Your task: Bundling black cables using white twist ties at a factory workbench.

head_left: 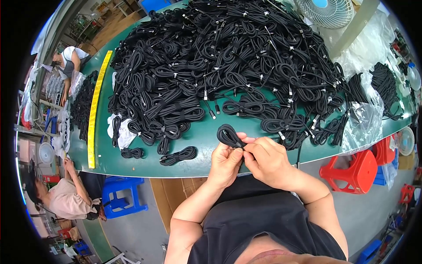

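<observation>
Close to the table's front edge, both my hands meet around one coiled black cable (227, 132). My left hand (226, 162) is closed on the bundle from the left, with its thumb at the middle of the coil. From the right, my right hand (267, 157) pinches at the same middle part; what its fingertips grip there is partly hidden. The loops stick out toward the upper left. Beyond my hands a large heap of coiled black cables (211, 57) covers the green table (206, 149). A single tied cable bundle (178, 156) lies to the left of my hands.
A yellow strip (97, 110) runs along the table's left part. Clear plastic bags (364, 127) and more cables lie at the right, near a fan (327, 11). Red stools (351, 171) and a blue stool (123, 196) stand below. Two other people work at the left.
</observation>
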A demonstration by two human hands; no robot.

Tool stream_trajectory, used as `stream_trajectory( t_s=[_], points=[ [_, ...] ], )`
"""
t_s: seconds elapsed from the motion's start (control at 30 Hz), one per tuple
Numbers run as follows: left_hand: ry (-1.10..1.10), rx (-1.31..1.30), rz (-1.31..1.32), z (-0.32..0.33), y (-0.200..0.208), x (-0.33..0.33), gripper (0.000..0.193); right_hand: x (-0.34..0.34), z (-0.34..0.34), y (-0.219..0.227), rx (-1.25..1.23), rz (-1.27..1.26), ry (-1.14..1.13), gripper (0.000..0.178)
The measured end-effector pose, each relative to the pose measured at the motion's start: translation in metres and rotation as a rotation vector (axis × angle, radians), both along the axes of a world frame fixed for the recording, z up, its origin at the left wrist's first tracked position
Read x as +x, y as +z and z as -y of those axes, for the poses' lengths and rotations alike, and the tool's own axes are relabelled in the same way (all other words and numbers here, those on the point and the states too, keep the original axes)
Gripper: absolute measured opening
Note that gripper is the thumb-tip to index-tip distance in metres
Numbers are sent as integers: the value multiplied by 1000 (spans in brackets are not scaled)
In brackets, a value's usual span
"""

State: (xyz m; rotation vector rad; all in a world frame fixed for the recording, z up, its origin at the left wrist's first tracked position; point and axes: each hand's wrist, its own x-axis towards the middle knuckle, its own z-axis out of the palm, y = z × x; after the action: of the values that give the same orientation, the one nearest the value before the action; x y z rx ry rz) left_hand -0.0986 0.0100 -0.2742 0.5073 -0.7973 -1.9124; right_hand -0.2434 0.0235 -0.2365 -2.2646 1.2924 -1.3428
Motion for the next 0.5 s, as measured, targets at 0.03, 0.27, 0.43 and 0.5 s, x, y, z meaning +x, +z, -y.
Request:
stream_trajectory(
  t_s=[0.03,0.27,0.43,0.5],
  points=[
    [9,4,-2,1,3,0,35,0,0,0,0,-32,-20,18],
    [70,4,-37,2,6,-3,33,-1,-1,-4,72,-41,-15,22],
    [90,-14,104,3,8,-1,37,-4,0,-1,196,40,55,25],
    [78,-13,104,7,7,5,40,-8,2,8,289,63,130,27]
  ],
)
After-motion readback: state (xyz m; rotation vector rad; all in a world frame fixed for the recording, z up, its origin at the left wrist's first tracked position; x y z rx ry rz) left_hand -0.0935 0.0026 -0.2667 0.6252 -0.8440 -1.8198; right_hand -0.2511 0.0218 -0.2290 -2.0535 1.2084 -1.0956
